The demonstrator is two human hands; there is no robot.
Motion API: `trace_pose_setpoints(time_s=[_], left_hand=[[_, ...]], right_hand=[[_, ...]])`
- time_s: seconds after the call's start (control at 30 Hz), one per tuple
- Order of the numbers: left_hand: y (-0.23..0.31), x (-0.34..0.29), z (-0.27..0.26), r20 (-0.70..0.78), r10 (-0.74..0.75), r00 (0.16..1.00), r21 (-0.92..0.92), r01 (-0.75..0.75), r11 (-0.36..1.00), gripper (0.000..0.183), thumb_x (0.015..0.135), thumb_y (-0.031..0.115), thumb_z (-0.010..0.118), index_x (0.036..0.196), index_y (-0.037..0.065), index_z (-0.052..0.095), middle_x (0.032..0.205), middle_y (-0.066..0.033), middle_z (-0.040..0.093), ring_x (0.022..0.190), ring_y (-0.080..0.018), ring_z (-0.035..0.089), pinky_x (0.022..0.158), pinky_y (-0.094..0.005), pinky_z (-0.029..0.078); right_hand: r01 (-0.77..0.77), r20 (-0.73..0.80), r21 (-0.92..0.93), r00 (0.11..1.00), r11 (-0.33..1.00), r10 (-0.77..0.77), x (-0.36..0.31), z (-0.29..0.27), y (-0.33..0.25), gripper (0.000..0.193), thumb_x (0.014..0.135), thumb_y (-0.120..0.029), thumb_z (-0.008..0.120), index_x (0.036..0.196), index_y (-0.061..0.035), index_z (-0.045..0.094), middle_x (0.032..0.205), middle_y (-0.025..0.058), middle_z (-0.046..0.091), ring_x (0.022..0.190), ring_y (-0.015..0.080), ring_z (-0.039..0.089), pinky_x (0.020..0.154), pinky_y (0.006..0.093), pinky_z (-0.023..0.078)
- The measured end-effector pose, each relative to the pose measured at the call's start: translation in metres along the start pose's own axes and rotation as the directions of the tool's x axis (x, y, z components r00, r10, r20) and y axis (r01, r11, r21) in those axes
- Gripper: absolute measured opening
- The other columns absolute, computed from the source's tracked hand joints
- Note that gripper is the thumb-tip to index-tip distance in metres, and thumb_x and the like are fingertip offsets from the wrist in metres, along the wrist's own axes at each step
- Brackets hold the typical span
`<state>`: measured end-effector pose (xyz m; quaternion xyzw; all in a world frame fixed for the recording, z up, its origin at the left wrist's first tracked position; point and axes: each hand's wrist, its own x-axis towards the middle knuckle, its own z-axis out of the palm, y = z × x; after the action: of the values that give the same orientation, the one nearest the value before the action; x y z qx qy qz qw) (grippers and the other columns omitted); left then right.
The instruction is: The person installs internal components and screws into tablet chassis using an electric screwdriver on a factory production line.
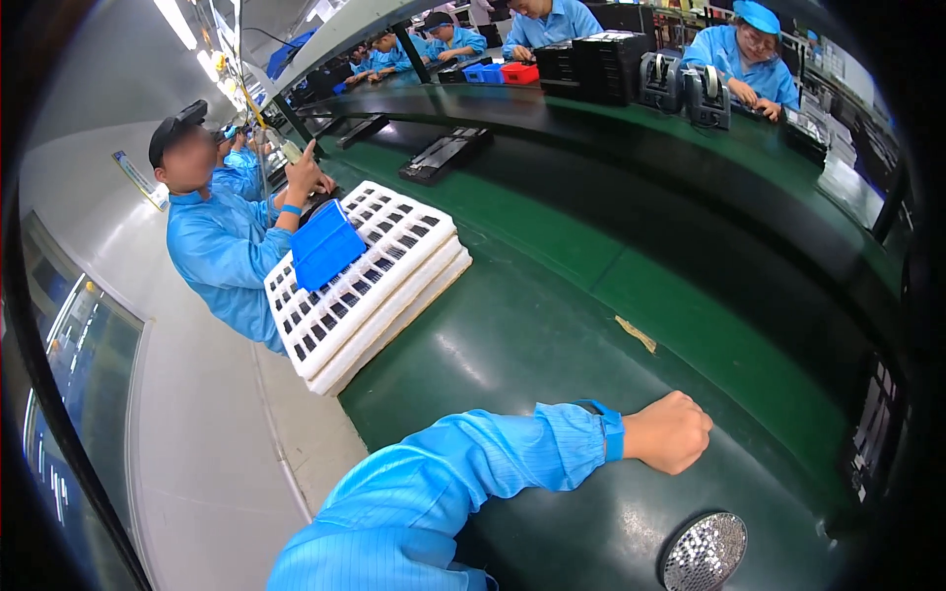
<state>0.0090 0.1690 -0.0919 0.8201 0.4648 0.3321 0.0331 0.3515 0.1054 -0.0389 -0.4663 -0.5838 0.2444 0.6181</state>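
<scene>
My left hand (669, 432) is closed in a fist and rests on the dark green bench (473, 335). Its arm reaches in from the lower left in a blue striped sleeve (443, 473), with a blue band (613, 435) round the wrist. No object shows at the fist, though the palm side is turned away. Close below it on the bench lies a round, silvery thing (705, 554) with a glittering, faceted surface and a dark rim. My right hand is out of the picture.
At left, stacked white foam trays (394, 305) hold many small dark parts, with a blue bin (327, 246) on top. A co-worker (222, 236) stands behind them. A torn tan strip (636, 334) marks the bench. Across it are a black tray (445, 155), tape dispensers (706, 98) and seated people.
</scene>
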Motion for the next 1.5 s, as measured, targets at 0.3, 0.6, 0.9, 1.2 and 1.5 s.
trace_pose_setpoints(time_s=[0.3,0.6,0.9,1.2,1.5], left_hand=[[0.001,0.000,-0.004,-0.039,-0.015,0.999,0.009,0.015,1.000,0.016,0.066,0.012,0.061,0.052,0.006,0.054,0.058,-0.0095,0.050,0.058,-0.0301,0.055,0.055,-0.0425,0.044],[-0.001,0.004,-0.002,-0.023,-0.007,1.000,-0.002,0.007,1.000,0.016,0.067,0.012,0.061,0.054,0.006,0.054,0.061,-0.0085,0.051,0.059,-0.0291,0.056,0.055,-0.0418,0.045],[0.001,-0.001,-0.007,-0.016,0.019,1.000,0.049,-0.019,0.999,0.014,0.068,0.013,0.061,0.058,0.008,0.054,0.061,-0.0066,0.050,0.060,-0.0254,0.057,0.056,-0.0387,0.047],[0.005,0.006,-0.008,-0.008,0.076,0.997,0.031,-0.076,0.997,0.014,0.069,0.013,0.061,0.058,0.008,0.054,0.060,-0.0062,0.049,0.058,-0.0257,0.056,0.054,-0.0373,0.046],[0.006,0.008,-0.011,-0.013,0.043,0.999,0.053,-0.042,0.998,0.021,0.072,0.012,0.063,0.054,0.006,0.053,0.057,-0.0072,0.050,0.055,-0.0272,0.056,0.052,-0.0379,0.046]], right_hand=[[-0.215,0.151,0.210,0.971,0.954,0.185,0.019,-0.015,0.006,0.052,0.083,-0.023,0.065,0.122,0.0024,0.043,0.084,0.0140,0.059,0.069,0.0227,0.057,0.066,0.0362,0.050],[-0.231,0.294,0.231,0.943,0.945,0.158,0.040,0.015,-0.037,0.047,0.084,-0.026,0.062,0.117,0.0031,0.046,0.094,0.0167,0.058,0.081,0.0260,0.057,0.074,0.0352,0.049],[-0.344,0.222,0.287,0.932,0.894,0.287,0.038,-0.009,-0.004,0.014,0.085,-0.008,0.053,0.084,0.0047,0.059,0.088,0.0156,0.058,0.085,0.0255,0.055,0.083,0.0389,0.045],[-0.188,-0.006,0.165,0.981,0.968,0.192,0.020,0.010,-0.001,0.035,0.080,-0.008,0.064,0.110,-0.0014,0.047,0.075,0.0056,0.053,0.060,0.0137,0.053,0.056,0.0263,0.045],[-0.235,0.042,0.210,0.972,0.949,0.232,0.016,0.014,-0.006,0.031,0.077,-0.002,0.057,0.106,-0.0019,0.047,0.070,0.0045,0.050,0.057,0.0129,0.049,0.060,0.0296,0.045]])
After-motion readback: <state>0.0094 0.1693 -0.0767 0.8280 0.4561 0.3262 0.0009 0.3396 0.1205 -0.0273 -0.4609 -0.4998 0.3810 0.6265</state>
